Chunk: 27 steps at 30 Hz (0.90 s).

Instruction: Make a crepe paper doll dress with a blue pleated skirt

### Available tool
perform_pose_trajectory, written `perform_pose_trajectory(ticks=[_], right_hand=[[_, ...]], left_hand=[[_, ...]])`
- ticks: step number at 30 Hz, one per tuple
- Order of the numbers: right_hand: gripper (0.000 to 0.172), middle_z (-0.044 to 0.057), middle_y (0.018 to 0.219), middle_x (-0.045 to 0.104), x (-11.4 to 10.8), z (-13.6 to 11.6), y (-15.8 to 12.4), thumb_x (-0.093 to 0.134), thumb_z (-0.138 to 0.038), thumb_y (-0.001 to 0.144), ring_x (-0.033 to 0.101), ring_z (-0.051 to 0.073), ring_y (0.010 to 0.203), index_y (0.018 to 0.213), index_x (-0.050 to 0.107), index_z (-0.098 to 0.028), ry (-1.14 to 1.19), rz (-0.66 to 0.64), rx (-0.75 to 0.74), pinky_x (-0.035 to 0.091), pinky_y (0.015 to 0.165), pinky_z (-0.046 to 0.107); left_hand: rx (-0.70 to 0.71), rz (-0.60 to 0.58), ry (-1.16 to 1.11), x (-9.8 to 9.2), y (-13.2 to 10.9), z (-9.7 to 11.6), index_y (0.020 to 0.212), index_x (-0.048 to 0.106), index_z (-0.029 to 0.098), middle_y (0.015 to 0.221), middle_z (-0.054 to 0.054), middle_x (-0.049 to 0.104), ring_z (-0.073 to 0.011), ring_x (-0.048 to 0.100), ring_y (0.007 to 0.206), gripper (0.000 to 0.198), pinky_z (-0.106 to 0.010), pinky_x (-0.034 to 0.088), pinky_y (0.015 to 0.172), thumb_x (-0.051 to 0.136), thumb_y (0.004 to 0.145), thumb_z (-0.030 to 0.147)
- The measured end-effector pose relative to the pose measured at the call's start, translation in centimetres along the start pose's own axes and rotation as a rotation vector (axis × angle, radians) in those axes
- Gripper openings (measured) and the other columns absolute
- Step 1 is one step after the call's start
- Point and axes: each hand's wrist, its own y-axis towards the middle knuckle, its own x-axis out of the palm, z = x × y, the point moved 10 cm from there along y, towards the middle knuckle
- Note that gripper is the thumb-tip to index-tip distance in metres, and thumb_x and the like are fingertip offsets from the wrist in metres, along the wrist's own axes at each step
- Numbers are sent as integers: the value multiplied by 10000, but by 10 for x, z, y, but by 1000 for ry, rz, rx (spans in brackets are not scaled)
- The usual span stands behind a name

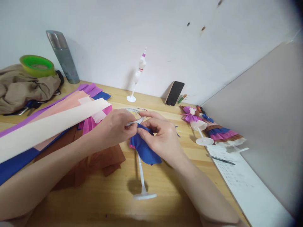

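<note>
Head view: both hands meet at the centre of the frame, over a white stand (141,173) whose round foot shows at lower centre.
Blue sheet: at frame centre, gathered at the top of the stand, its lower edge hanging loose; a bit of pink shows beneath.
Progress: judging by the loose hem, the blue layer looks partly fitted, its fastening unfinished. At right, the layered skirt (224,135) and purple ruffled piece (190,115) look further along; the white figure (139,74) at upper centre wears no sheet. Coloured strips (59,126) lie at left.
Left hand (117,127): curled narrow at the pale ring (133,110); whether it also grips the blue sheet is hidden.
Right hand (161,134): thumb and bent fingers pinch the blue sheet (148,149), forefinger stretched to the ring.
Forearms: slanting in from the lower corners, wrists low.
</note>
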Motion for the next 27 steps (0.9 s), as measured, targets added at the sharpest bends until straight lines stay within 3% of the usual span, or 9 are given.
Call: perform_pose_trajectory(ticks=[4, 7, 10, 13, 16, 18, 21, 23, 27], right_hand=[[33, 124, 1203, 636, -5, 8, -2, 668, -218, 788, 637, 149, 698, 793, 670, -185, 76, 64, 50, 503, 606, 323], [83, 65, 960, 676, -4, 18, 0, 680, -263, 778, 551, 105, 576, 825, 669, -195, 180, 31, 120, 447, 533, 272], [224, 31, 737, 658, 10, 36, 4, 674, -405, 791, 544, 118, 564, 825, 684, -184, 404, -134, 278, 417, 513, 253], [480, 56, 700, 673, 28, 51, 4, 635, -636, 750, 551, 125, 541, 779, 701, -162, 657, -285, 433, 418, 494, 255], [637, 63, 666, 670, 41, 62, 2, 604, -781, 666, 559, 131, 547, 752, 704, -157, 760, -345, 531, 410, 488, 249], [562, 34, 643, 649, 47, 62, 0, 686, -721, 638, 542, 119, 551, 728, 682, -166, 739, -361, 525, 394, 495, 236], [347, -38, 570, 566, 50, 58, -5, 814, -444, 611, 459, 80, 494, 662, 593, -180, 665, -338, 503, 334, 480, 216], [291, -66, 542, 517, 46, 55, -6, 799, -318, 609, 418, 67, 467, 641, 540, -189, 659, -288, 494, 310, 472, 213], [199, -59, 563, 531, 38, 45, -5, 738, -284, 639, 427, 75, 464, 698, 569, -196, 685, -245, 467, 332, 471, 221]], left_hand=[[23, 62, 138, -12, 2, 0, 548, 275, 199, 524, 41, 309, -101, 306, 528, 261, -272, 262, 528, 447, 716, 96], [-17, 1, 116, -11, 2, -7, 547, 270, 194, 522, 48, 279, -93, 289, 526, 252, -265, 254, 528, 437, 709, 96], [-65, -44, 54, -10, 2, -16, 510, 333, 179, 502, 48, 314, -82, 313, 513, 223, -253, 244, 509, 449, 686, 107], [-110, -86, 10, -8, 3, -25, 485, 451, 160, 467, 52, 367, -69, 314, 477, 200, -240, 221, 473, 461, 684, 133], [-145, -120, -10, -5, 4, -32, 486, 523, 149, 430, 60, 366, -59, 289, 438, 221, -230, 196, 443, 468, 701, 157], [-162, -136, -17, -4, 4, -35, 498, 553, 147, 426, 60, 371, -59, 294, 434, 228, -224, 198, 435, 472, 709, 168], [-157, -149, -5, -2, 3, -36, 515, 580, 146, 439, 54, 384, -66, 310, 451, 211, -221, 208, 437, 468, 692, 168], [-138, -143, 5, -3, 2, -33, 493, 546, 146, 450, 50, 378, -68, 308, 465, 208, -221, 213, 444, 462, 683, 166], [-133, -159, -26, -2, 1, -25, 477, 433, 156, 472, 52, 315, -67, 277, 480, 224, -227, 208, 456, 458, 699, 160]])
